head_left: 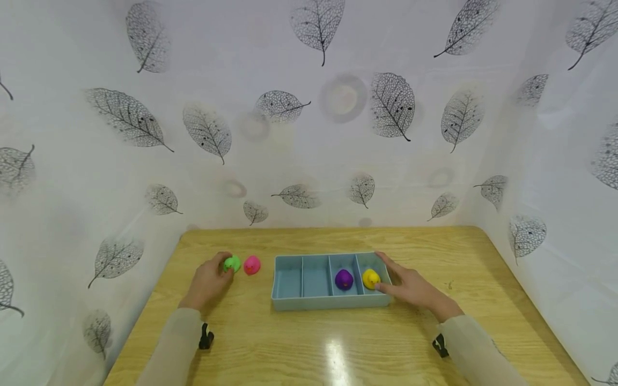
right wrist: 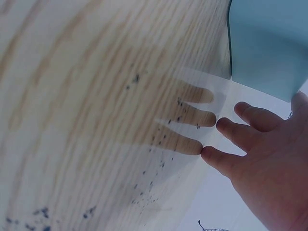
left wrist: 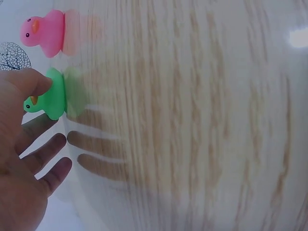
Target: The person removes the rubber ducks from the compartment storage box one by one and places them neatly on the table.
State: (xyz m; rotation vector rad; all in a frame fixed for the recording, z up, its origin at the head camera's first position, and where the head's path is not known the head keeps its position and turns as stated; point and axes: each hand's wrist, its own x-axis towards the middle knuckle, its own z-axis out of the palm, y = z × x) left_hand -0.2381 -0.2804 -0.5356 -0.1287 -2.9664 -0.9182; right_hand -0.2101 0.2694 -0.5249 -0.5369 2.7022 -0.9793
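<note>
My left hand is at the left of the table, pinching a green rubber duck between thumb and forefinger. In the left wrist view the other fingers spread beside this duck. A pink rubber duck sits just right of it. At the table's middle lies a light blue tray with several compartments in a row. My right hand holds the tray's right end, forefinger at the far corner and thumb over the near part of that end. In the right wrist view its other fingers spread beside the tray wall.
A purple duck occupies the tray's third compartment from the left, and a yellow duck the rightmost one. Behind the wooden table hangs a white leaf-patterned curtain, which also runs along both sides.
</note>
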